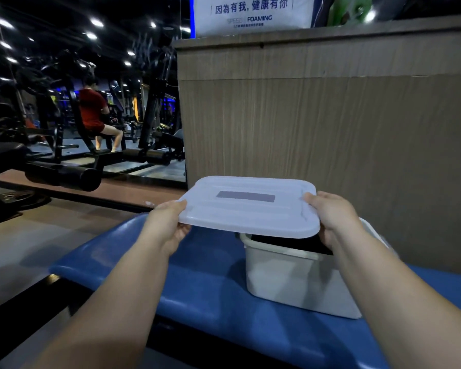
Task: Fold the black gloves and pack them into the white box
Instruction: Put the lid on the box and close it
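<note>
The white box (290, 283) is placed on a blue padded bench (197, 288); its near wall and its near rim are seen, and the opening is mostly hidden by the lid.

Above the box a translucent white lid (250, 209) is held nearly flat; it is shifted to the left of the box, so that its left part stands out past the left wall of the box; a grey rectangular label (245, 196) is seen on its top. The near edge of the lid is raised just above the near rim of the box; whether the far edge touches the box cannot be told.

The left edge of the lid is gripped by the left hand (168, 227), with the thumb on top and the fingers curled under it; the right edge is gripped in the same way by the right hand (333, 217), which is held directly over the box.

Inside the box, just under the lid, the black gloves (285, 239) are seen only as a dark mass; their fold cannot be made out.

Behind the box a wooden counter (330, 129) rises; on top of it a white sign (250, 12) with printed characters is standing. Far to the left of the box black gym machines (64, 175) are seen, and a person in red (93, 110) is seated on one of them.
</note>
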Motion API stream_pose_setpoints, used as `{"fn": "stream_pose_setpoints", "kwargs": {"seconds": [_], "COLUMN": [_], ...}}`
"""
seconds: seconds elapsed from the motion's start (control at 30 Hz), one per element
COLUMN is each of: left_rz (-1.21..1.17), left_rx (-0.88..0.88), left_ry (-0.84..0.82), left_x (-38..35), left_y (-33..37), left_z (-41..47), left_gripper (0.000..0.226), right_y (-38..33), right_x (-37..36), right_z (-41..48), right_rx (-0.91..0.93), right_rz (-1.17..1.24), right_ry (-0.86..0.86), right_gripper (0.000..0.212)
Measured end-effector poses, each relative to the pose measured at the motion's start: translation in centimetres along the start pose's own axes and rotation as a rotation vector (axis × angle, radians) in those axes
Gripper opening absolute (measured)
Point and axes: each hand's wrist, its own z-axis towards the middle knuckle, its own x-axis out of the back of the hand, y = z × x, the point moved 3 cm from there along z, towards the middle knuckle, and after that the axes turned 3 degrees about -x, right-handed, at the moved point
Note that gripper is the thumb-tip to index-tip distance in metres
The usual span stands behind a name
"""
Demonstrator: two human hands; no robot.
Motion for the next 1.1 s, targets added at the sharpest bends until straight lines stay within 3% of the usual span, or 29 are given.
{"fn": "stream_pose_setpoints", "kwargs": {"seconds": [0.1,0.27,0.33,0.63,0.93,1.1], "left_rz": [0.118,0.359,0.427,0.526,0.641,0.735], "left_rx": [0.032,-0.035,-0.070,-0.057,-0.066,-0.068], "left_ry": [-0.020,-0.129,-0.128,-0.179,-0.142,-0.090], "left_x": [-2.3,-5.0,-5.9,-8.7,-10.0,-9.7], "left_y": [-1.6,-4.1,-4.7,-6.4,-7.2,-7.3], "left_z": [-0.9,-1.8,-2.3,-3.7,-4.0,-3.6], "left_gripper": [0.010,0.019,0.028,0.028,0.041,0.039], "right_y": [-0.5,-0.9,-1.0,-0.5,1.0,1.1], "right_x": [2.6,6.6,7.8,11.5,13.2,13.4], "right_z": [0.3,0.7,0.9,2.5,3.3,3.8], "right_rx": [0.003,-0.037,-0.021,0.009,-0.072,-0.082], "right_rz": [-0.051,-0.239,-0.343,-0.680,-0.665,-0.699], "right_ry": [0.068,0.054,0.072,0.182,0.141,0.135], "right_gripper": [0.009,0.026,0.019,0.028,0.019,0.025]}}
